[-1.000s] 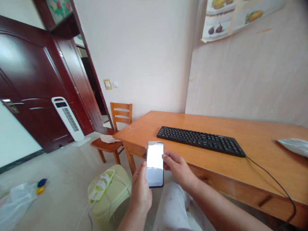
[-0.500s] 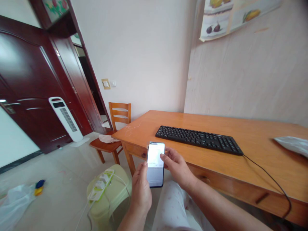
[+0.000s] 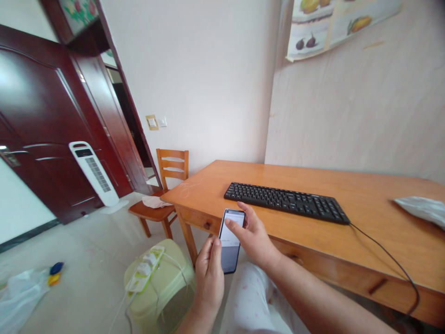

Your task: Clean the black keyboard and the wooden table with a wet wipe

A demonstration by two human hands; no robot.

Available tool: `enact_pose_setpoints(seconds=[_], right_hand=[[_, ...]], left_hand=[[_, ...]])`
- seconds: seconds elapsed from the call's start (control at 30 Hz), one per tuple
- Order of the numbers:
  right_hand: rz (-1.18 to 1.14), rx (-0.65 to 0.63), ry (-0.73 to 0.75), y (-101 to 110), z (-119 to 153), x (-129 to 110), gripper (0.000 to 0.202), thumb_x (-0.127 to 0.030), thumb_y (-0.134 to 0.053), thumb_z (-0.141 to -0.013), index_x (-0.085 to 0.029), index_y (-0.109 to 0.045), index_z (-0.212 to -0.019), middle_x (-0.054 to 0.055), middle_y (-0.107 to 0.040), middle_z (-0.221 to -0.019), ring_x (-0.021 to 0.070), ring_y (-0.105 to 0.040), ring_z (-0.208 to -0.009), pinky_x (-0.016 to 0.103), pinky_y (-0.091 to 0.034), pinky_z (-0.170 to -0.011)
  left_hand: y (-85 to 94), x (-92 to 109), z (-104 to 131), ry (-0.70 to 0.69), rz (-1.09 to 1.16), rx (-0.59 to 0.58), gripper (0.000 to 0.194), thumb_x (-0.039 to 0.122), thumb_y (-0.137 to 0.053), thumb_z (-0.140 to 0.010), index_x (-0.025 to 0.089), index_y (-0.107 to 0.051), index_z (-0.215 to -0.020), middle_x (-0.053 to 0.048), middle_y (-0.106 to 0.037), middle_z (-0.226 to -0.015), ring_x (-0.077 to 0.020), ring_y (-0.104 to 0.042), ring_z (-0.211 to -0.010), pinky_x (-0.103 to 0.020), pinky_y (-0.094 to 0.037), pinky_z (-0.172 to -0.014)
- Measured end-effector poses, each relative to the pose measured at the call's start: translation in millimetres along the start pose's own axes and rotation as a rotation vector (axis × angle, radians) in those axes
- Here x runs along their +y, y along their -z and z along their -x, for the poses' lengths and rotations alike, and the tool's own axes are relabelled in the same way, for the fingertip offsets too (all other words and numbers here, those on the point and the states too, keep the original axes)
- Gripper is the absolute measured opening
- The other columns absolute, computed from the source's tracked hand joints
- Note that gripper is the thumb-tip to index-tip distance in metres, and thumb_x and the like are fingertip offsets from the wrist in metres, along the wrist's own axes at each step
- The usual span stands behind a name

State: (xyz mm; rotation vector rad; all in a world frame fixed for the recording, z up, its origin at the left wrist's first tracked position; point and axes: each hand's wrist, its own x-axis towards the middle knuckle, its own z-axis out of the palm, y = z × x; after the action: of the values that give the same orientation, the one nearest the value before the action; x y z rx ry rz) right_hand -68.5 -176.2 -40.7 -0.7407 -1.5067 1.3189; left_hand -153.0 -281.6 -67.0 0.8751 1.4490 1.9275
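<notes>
A smartphone (image 3: 230, 250) with a lit screen, white above and grey below, is held upright over my lap, just off the table's front edge. My left hand (image 3: 210, 273) grips its left side, thumb along the edge. From the right, my right hand (image 3: 253, 234) wraps the upper right edge, its thumb lying over the upper part of the screen. A black keyboard (image 3: 285, 200) rests on the wooden table (image 3: 313, 178) beyond the phone.
A green stool (image 3: 174, 269) bearing a power strip (image 3: 148, 270) with cables stands at lower left. Behind it are a wooden chair (image 3: 153, 212) with a cloth and a white tower fan (image 3: 95, 174). A plastic bag (image 3: 422, 207) lies on the table's right.
The phone has tilted and shifted slightly right. My right hand has closed further round its upper right edge, and its thumb has moved left across the screen. My left hand has moved slightly right.
</notes>
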Motion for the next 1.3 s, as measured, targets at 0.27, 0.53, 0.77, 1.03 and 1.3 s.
enact_pose_setpoints(seconds=[0.27,0.53,0.77,1.03,1.3], right_hand=[[-0.072,-0.017,-0.087,0,3,-11,0.072,-0.048,-0.072,-0.079,-0.019,-0.044,-0.139,0.007,-0.066,-0.103,0.0213,-0.064,-0.086,0.034,-0.053,-0.072],[-0.228,-0.033,-0.133,3,5,-7,0.065,-0.049,-0.071,-0.079,-0.021,-0.050,-0.133,0.004,-0.067,-0.094,0.0193,-0.062,-0.082,0.032,-0.049,-0.073],[-0.114,-0.211,-0.204,10,21,-1,0.034,-0.051,-0.063,-0.083,-0.017,-0.065,-0.081,0.001,-0.062,-0.071,0.0131,-0.053,-0.064,0.027,-0.042,-0.061],[-0.106,-0.255,-0.161,3,25,5,0.029,-0.047,-0.064,-0.081,-0.018,-0.059,-0.075,-0.003,-0.054,-0.063,0.0114,-0.046,-0.057,0.026,-0.037,-0.057],[-0.092,-0.233,-0.124,0,23,10,0.032,-0.048,-0.066,-0.081,-0.019,-0.056,-0.073,-0.004,-0.052,-0.061,0.0110,-0.044,-0.056,0.026,-0.034,-0.055]], left_hand=[[1.5,-5,-2,0.051,0.049,0.013,0.037,0.050,-0.062,-0.087,0.018,-0.070,-0.103,-0.006,-0.071,-0.096,-0.0199,-0.064,-0.086,-0.026,-0.048,-0.074],[-2.3,-1,-7,0.141,0.302,0.035,0.038,0.046,-0.066,-0.085,0.016,-0.070,-0.108,-0.008,-0.074,-0.103,-0.0218,-0.068,-0.093,-0.029,-0.051,-0.080],[-1.8,10,-15,0.199,0.413,0.138,0.035,0.044,-0.072,-0.077,0.014,-0.070,-0.095,-0.006,-0.075,-0.087,-0.0213,-0.071,-0.080,-0.029,-0.052,-0.072],[0.0,8,-17,0.207,0.408,0.178,0.039,0.047,-0.074,-0.074,0.014,-0.069,-0.091,-0.005,-0.074,-0.082,-0.0210,-0.070,-0.076,-0.029,-0.052,-0.068],[-0.6,4,-18,0.192,0.420,0.183,0.038,0.046,-0.072,-0.077,0.014,-0.069,-0.097,-0.005,-0.074,-0.086,-0.0213,-0.071,-0.079,-0.029,-0.052,-0.070]])
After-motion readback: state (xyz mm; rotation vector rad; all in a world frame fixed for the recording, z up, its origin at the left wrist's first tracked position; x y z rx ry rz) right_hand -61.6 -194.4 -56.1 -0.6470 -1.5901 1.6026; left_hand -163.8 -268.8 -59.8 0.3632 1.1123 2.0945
